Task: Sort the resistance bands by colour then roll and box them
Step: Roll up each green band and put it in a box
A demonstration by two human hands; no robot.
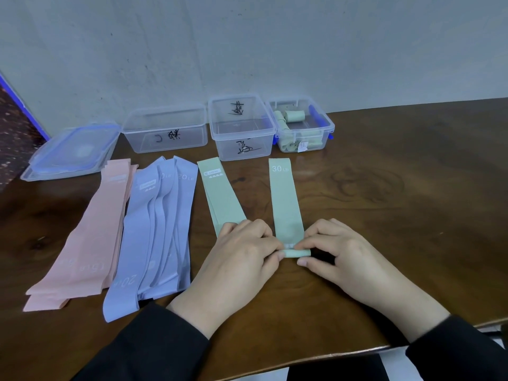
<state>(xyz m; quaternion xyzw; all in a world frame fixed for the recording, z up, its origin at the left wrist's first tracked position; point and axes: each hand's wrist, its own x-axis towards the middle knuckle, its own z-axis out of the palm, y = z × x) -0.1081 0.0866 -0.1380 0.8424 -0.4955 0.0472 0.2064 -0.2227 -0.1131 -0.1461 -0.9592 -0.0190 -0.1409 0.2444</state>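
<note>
Resistance bands lie in colour groups on the dark wooden table point(384, 215), which fills most of the view below a pale wall point(247, 37). The blue bands point(154, 229) form the widest pile, overlapping one another left of centre, some marked 20 LB. Just to their left lies the pink pile point(88, 235), stacked lengthwise and touching the blue edge. Right of the blue pile a green stack point(220, 193) runs from near the boxes down under the left hand. A single green band point(284, 199), marked 30 LB at its far end, lies alone beside that stack, its near end turned over into a small roll.

Along the wall stand three clear plastic boxes. The left box point(165, 129) and the middle box point(242, 127) carry black handwriting and hold nothing visible. The right box point(302, 125), with blue latches, holds rolled green bands point(294, 116). A pile of clear lids point(71, 152) with blue rims sits at the far left.

Both hands meet at the roll. The left hand point(242, 251) rests over the end of the green stack, its fingertips pinching the roll's left end. The right hand point(338, 251) pinches the right end between thumb and forefinger. Black sleeves point(154, 345) cover both forearms.
</note>
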